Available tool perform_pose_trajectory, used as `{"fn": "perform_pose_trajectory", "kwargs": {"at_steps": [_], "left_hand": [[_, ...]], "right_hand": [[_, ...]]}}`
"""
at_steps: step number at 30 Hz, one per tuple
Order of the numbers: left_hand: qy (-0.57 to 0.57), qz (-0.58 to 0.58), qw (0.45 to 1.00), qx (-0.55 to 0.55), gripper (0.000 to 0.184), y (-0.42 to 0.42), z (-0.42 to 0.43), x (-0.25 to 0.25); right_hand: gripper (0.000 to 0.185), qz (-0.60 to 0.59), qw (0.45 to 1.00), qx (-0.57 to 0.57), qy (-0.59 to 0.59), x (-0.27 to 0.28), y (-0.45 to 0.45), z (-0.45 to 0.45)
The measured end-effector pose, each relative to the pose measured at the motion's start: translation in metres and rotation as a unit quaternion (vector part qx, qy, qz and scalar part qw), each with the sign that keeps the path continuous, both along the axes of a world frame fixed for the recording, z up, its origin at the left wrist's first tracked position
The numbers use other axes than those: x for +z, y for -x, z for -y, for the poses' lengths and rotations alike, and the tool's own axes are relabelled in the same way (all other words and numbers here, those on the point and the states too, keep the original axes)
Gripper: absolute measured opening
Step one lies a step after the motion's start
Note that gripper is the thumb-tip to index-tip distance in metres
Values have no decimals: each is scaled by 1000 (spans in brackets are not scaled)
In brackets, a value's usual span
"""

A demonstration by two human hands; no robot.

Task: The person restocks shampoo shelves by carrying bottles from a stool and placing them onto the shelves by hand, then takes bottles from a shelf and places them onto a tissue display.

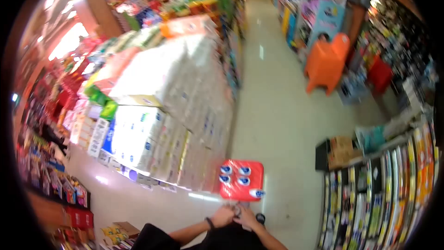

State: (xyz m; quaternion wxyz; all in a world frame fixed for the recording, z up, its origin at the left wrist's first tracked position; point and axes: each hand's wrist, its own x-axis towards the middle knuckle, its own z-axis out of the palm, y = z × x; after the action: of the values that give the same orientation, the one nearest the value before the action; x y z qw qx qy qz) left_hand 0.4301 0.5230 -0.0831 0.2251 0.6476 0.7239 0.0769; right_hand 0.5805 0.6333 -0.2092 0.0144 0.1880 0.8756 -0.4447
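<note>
"Where's the red object?"

"Twelve o'clock, just beyond the left hand and right hand, held together; one cannot tell whether they grip anything."

"Containers?"

"Open carton, nine o'clock, yellow packs inside."

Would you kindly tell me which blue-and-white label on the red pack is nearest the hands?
The label at the lower right corner of the red pack; the other four sit farther away, in two rows.
</note>
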Motion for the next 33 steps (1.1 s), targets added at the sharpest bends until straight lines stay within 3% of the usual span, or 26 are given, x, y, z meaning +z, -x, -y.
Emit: {"fn": "perform_pose_trajectory", "kwargs": {"at_steps": [4, 5, 7, 9, 10, 12, 15, 17, 18, 21, 22, 23, 24, 27, 31, 33], "left_hand": [[-44, -10, 998, 32, 38, -60, 9, 71], [-58, -15, 997, 37, 39, -77, 11, 82], [-52, 11, 997, 58, 42, -109, 8, 110], [-129, 79, 977, 147, 45, -145, 11, 137], [-166, 99, 958, 211, 48, -163, 12, 151], [-241, 133, 898, 343, 54, -218, 19, 168], [-312, 228, 776, 499, 61, -273, 37, 161], [-356, 222, 743, 522, 61, -304, 50, 163], [-353, 212, 742, 529, 61, -318, 62, 158], [-344, 202, 733, 551, 61, -363, 103, 146], [-338, 195, 720, 574, 59, -380, 112, 156], [-331, 190, 699, 604, 58, -406, 126, 163], [-339, 171, 676, 631, 69, -425, 142, 150], [-412, 159, 593, 673, 64, -486, 196, 131], [-451, 92, 463, 758, 61, -592, 271, 145], [-462, 53, 401, 789, 59, -642, 305, 149]], "right_hand": [[61, -83, 980, 112, 140, 67, -25, -27], [50, -38, 978, 107, 176, 84, -36, -29], [51, -38, 947, 127, 292, 78, -67, -28], [52, -68, 954, 139, 257, 74, -95, -27], [52, -58, 952, 164, 253, 77, -110, -34], [52, -34, 942, 226, 244, 151, -133, -48], [57, 18, 919, 275, 283, 218, -153, -50], [57, 69, 904, 276, 320, 245, -168, -35], [57, 52, 911, 317, 259, 231, -173, -28], [52, 11, 886, 374, 272, 198, -192, 8], [50, 17, 884, 408, 227, 210, -196, 20], [62, 3, 875, 436, 213, 194, -204, 37], [61, 9, 866, 459, 198, 197, -212, 55], [54, 25, 832, 537, 136, 210, -239, 125], [60, 29, 771, 595, 226, 226, -307, 235], [59, 139, 716, 638, 245, 213, -339, 281]]}}
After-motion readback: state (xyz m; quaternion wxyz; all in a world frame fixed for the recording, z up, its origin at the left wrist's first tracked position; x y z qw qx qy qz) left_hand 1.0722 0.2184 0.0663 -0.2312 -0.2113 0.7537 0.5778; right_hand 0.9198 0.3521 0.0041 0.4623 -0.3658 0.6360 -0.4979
